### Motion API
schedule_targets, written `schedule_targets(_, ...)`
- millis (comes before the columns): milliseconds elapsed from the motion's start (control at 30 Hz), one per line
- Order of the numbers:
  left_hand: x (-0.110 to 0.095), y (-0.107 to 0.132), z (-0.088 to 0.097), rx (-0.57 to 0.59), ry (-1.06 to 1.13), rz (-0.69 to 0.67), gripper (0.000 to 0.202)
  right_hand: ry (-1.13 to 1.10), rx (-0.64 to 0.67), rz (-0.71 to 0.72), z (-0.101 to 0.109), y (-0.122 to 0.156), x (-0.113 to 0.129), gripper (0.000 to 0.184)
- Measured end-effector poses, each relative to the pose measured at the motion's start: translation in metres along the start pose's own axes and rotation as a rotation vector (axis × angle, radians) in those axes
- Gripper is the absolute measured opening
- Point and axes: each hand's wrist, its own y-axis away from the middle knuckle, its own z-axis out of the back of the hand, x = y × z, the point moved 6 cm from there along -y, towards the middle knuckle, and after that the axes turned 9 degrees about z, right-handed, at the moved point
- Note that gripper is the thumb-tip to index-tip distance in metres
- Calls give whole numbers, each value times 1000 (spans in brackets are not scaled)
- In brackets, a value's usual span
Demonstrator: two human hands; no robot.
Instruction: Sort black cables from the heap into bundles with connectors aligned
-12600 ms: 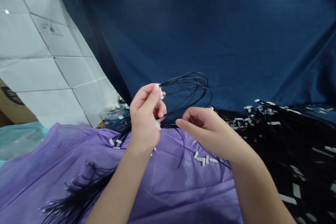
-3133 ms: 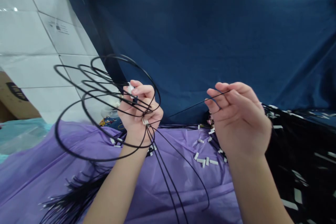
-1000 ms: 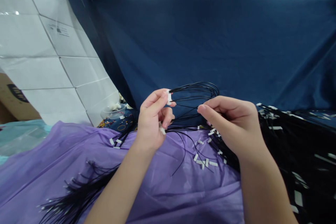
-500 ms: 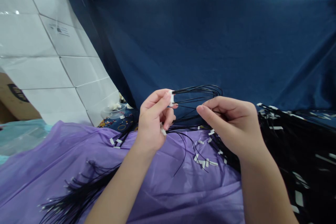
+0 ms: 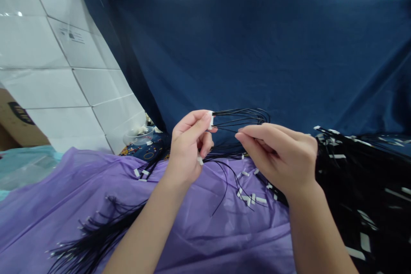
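Over the purple sheet, the left hand is pinching one white connector, a second white piece peeking out by its palm, while the right hand, fingers curled, is pinching one thin wire whose far end I'm losing, the black loops crossing too closely for counting.

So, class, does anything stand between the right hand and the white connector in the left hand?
Nothing visible blocks the gap between the right hand and the white connector in the left hand; only a thin black wire spans it. The looped wires pass above it in view.
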Motion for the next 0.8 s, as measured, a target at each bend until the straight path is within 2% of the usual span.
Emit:
schedule_targets(233,2,-2,1,-17,-33,33,12,38,21,22,-5,4,-5,7)
schedule_targets(400,2,-3,1,0,-31,43,12,-51,91,-38,-11,4,-8,6)
schedule_targets(567,2,-2,0,13,-59,18,11,-56,17,-68,-11,3,-7,4)
schedule_targets(800,4,-1,-1,37,-57,51,11,-4,-17,-59,-14,4,-4,4)
